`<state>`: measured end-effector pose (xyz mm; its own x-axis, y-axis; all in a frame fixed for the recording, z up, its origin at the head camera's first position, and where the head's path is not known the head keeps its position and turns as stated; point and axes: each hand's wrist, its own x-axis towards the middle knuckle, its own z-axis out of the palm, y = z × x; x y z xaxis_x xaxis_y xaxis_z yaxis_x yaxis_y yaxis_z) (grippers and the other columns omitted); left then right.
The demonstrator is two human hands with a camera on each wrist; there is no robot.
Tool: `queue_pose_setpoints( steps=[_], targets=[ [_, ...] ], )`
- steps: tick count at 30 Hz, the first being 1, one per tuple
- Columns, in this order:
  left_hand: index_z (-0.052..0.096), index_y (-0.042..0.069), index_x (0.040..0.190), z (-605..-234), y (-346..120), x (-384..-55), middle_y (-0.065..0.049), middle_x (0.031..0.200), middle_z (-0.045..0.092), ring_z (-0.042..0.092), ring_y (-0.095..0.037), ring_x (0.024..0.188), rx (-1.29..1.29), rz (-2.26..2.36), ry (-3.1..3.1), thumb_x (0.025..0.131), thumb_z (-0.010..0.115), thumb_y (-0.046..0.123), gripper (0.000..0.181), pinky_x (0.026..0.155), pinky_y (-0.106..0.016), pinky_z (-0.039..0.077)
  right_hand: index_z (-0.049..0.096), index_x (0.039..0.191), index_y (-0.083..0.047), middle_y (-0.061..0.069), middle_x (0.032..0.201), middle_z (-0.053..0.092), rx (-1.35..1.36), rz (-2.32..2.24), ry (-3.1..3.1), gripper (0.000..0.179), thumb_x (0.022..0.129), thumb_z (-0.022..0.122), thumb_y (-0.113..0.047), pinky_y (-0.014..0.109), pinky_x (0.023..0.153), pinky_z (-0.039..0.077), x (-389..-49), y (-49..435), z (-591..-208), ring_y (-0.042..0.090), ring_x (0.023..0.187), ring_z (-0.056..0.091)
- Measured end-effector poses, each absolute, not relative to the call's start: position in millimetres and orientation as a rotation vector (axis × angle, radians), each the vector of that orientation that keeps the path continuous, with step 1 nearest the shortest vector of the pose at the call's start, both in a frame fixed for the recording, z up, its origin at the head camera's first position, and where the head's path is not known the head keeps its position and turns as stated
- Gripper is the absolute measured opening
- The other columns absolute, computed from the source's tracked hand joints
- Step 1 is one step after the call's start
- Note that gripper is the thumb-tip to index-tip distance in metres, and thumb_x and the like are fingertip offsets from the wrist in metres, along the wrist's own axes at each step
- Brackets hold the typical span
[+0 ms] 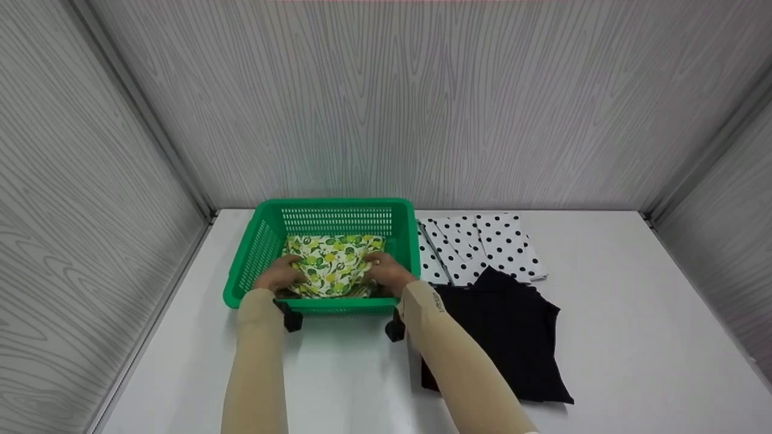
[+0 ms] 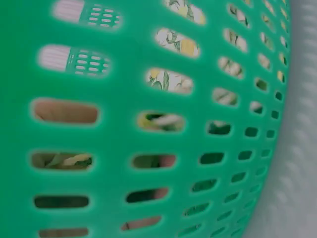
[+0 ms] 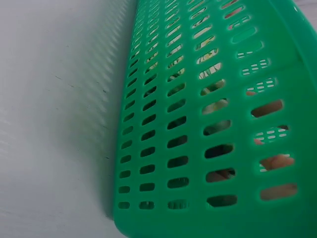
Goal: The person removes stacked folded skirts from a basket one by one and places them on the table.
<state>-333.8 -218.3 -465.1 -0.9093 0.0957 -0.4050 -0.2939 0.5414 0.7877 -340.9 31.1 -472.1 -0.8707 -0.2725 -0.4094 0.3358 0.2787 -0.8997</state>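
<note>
Inside a green plastic basket (image 1: 409,226) lies a folded cloth (image 1: 332,262) printed with yellow lemons and green leaves on white. My left hand (image 1: 282,274) grips the cloth at its left side, and my right hand (image 1: 387,271) holds its right side, fingers on top near the edge. Both wrists reach in over the basket's front rim. In the left wrist view the slotted basket wall (image 2: 124,99) fills most of the picture, with bits of the printed cloth (image 2: 171,82) behind the slots. The right wrist view shows the basket wall (image 3: 193,148) too, hiding most of that hand.
Right of the basket, folded white cloths with black dots (image 1: 500,244) lie on the white table (image 1: 627,319). A black folded garment (image 1: 506,343) lies in front of them, partly under my right forearm. Wood-grain panels (image 1: 386,102) wall the table at the back and sides.
</note>
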Motion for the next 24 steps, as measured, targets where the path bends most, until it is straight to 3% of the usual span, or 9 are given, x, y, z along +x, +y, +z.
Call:
queue_pose_setpoints(
  steps=[6,10,12,14,16,17,18,20,24],
  targets=[
    [0.029,-0.003,0.157,-460.7,-214.0,-328.6,-0.011,0.106,0.049,0.045,-0.018,0.079,-0.13,1.405,2.362,0.097,0.053,0.004,0.066,0.069,-0.032,0.049,0.035,0.157,-0.001,0.014,0.153,0.039,-0.004,-1.582,2.007,0.073,0.087,0.055,0.011,0.038,0.095,0.044,-339.7,32.9,-469.6,0.029,0.121,0.046],
    [0.027,-0.007,0.157,-458.5,-212.1,-327.2,-0.007,0.088,0.046,0.037,-0.014,0.065,-0.024,1.413,2.445,0.094,0.051,0.0,0.067,0.065,-0.033,0.039,0.034,0.156,0.001,0.015,0.152,0.043,-0.118,-1.593,2.055,0.074,0.085,0.051,0.012,0.032,0.078,0.045,-338.2,34.6,-467.6,0.021,0.101,0.053],
    [0.024,-0.007,0.157,-456.8,-210.3,-325.8,-0.013,0.095,0.051,0.034,-0.013,0.06,0.02,1.444,2.464,0.094,0.05,-0.002,0.069,0.064,-0.035,0.036,0.033,0.157,0.001,0.014,0.152,0.044,-0.176,-1.609,2.084,0.074,0.085,0.05,0.012,0.03,0.069,0.041,-337.3,36.5,-466.6,0.016,0.082,0.049],
    [0.022,-0.004,0.159,-454.2,-208.3,-323.9,-0.022,0.121,0.054,0.034,-0.012,0.058,0.027,1.505,2.454,0.095,0.05,-0.003,0.07,0.063,-0.036,0.039,0.034,0.157,-0.001,0.013,0.152,0.045,-0.223,-1.613,2.119,0.073,0.087,0.052,0.008,0.031,0.068,0.039,-336.1,38.9,-465.1,0.014,0.075,0.043],
    [0.021,-0.001,0.16,-450.5,-206.4,-321.4,-0.027,0.147,0.042,0.032,-0.011,0.055,0.031,1.541,2.465,0.095,0.049,-0.002,0.071,0.061,-0.037,0.039,0.034,0.157,-0.003,0.011,0.156,0.042,-0.26,-1.608,2.155,0.068,0.093,0.055,0.0,0.031,0.08,0.045,-334.5,41.5,-462.3,0.014,0.086,0.053],
    [0.021,0.001,0.161,-448.2,-205.5,-319.9,-0.025,0.158,0.03,0.031,-0.011,0.055,0.032,1.559,2.47,0.095,0.049,-0.002,0.071,0.061,-0.038,0.039,0.034,0.157,-0.004,0.011,0.158,0.04,-0.27,-1.616,2.165,0.067,0.095,0.058,-0.004,0.032,0.091,0.046,-333.8,42.7,-460.9,0.015,0.102,0.058],
    [0.021,0.002,0.161,-445.9,-204.8,-318.7,-0.024,0.163,0.022,0.031,-0.011,0.055,0.033,1.576,2.478,0.095,0.049,-0.002,0.072,0.062,-0.038,0.04,0.034,0.157,-0.004,0.011,0.16,0.038,-0.286,-1.629,2.174,0.066,0.097,0.059,-0.008,0.035,0.103,0.042,-333.1,43.8,-459.3,0.018,0.12,0.055],
    [0.021,0.005,0.162,-440.7,-201.0,-316.7,-0.022,0.165,0.02,0.032,-0.012,0.054,0.04,1.609,2.492,0.095,0.049,-0.003,0.073,0.062,-0.039,0.041,0.034,0.157,-0.003,0.011,0.162,0.033,-0.319,-1.674,2.198,0.064,0.1,0.061,-0.014,0.041,0.117,0.03,-331.5,47.8,-456.1,0.025,0.147,0.032],
    [0.019,0.008,0.162,-429.2,-191.4,-312.5,-0.018,0.167,0.016,0.037,-0.012,0.056,0.075,1.685,2.504,0.094,0.051,-0.003,0.076,0.062,-0.035,0.045,0.036,0.156,-0.001,0.014,0.162,0.033,-0.384,-1.801,2.221,0.061,0.101,0.061,-0.01,0.044,0.117,0.03,-325.2,57.5,-442.9,0.03,0.15,0.025]
  ],
)
